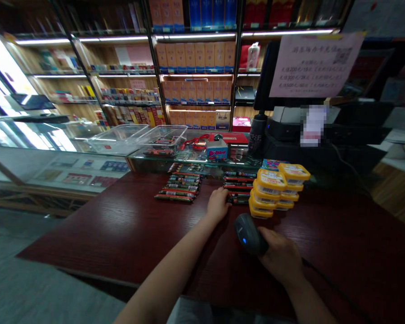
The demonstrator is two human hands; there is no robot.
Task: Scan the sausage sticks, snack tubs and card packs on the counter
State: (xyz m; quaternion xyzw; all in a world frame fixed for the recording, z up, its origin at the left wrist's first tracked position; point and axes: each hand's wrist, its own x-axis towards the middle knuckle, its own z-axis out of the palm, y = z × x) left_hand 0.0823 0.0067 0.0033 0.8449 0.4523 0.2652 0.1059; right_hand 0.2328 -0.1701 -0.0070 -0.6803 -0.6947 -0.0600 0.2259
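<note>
My right hand (281,255) is wrapped around a dark handheld barcode scanner (247,234) with a blue light, held above the counter. My left hand (218,204) reaches forward with curled fingers at the left end of a row of slim stick-shaped packets (241,185). Its fingertips are partly hidden, and they seem to close on the end of one packet. To its left lies a second row of similar slim packets (180,186). Beside the right row stand stacks of yellow-lidded plastic tubs (272,180), close to the scanner.
Both hands work over a dark red wooden counter (131,234). Behind it, a glass ledge carries clear plastic bins (118,137) and a small blue-pink box (217,150). A monitor (266,76) bearing a paper notice stands back right. The scanner's cable (324,274) trails right. Stocked shelves (195,58) line the wall.
</note>
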